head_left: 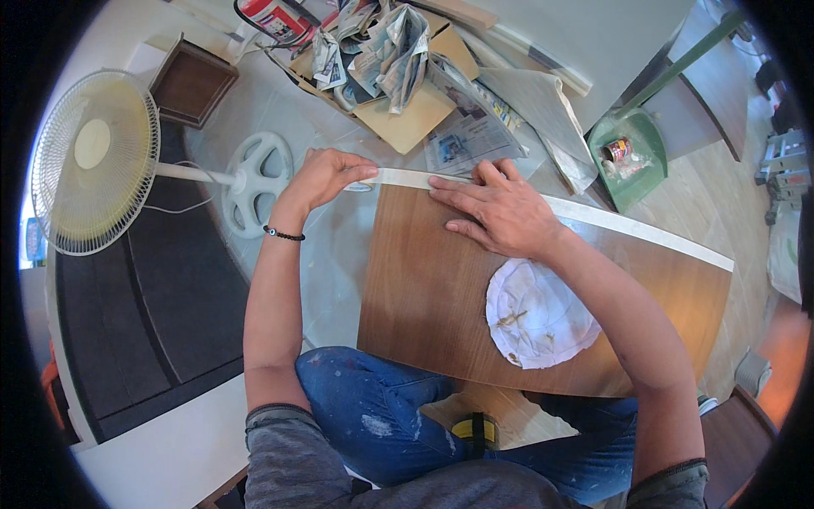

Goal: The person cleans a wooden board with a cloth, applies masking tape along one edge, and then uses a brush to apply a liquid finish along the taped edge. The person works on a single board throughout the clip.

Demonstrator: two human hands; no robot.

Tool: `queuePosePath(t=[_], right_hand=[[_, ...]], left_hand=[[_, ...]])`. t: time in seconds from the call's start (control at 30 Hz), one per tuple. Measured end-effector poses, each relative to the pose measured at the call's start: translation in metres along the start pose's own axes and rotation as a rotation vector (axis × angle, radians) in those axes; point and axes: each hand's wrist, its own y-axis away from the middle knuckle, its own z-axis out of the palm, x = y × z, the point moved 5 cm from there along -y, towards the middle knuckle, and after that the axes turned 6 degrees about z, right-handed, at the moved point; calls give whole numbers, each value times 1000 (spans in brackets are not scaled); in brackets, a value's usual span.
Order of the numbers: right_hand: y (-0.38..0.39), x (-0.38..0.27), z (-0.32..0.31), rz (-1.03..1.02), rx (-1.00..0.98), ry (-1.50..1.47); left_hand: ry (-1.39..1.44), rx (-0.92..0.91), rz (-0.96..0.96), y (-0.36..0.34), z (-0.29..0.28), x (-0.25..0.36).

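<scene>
My left hand (pixel 337 174), with a beaded bracelet at the wrist, pinches the end of a white tape strip (pixel 644 229) at the far left corner of a brown wooden board (pixel 407 280). The strip runs along the board's far edge. My right hand (pixel 479 208) rests on that edge, index and middle fingers stretched over the strip, thumb on the wood. A crumpled white cloth (pixel 532 322) with brown stains lies on the board below my right forearm.
A standing fan (pixel 93 161) and dark panel (pixel 161 322) are left. A box (pixel 386 127) of crumpled newspapers, a red extinguisher (pixel 275 17) and small brown box (pixel 191 81) are behind. A green dustpan (pixel 627 174) with debris stands back right, a metal ladder-like object (pixel 780 178) beyond.
</scene>
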Motion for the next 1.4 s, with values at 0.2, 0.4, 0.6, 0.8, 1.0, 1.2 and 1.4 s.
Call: queuePosePath(t=[0.2,0.4,0.6,0.8,1.0,1.2,1.4], right_hand=[[19,15,-9,35,55,-1],[76,59,-52,416,231,-77],[111,86,-58,573,62,33],[112,95,-53,659,44,-23],[95,80,-57,694,71,-11],[3,46,-22,434,189,-202],[-86,10,41,647,-72,-328]], left_hand=[[99,34,18,2,4,0],[102,39,-14,4,7,-7],[140,18,-73,2,12,-8],[185,2,-138,-1,20,-14],[365,-12,-51,-2,31,-23],[662,-68,11,-13,34,-29],[680,-113,6,-2,36,-29]])
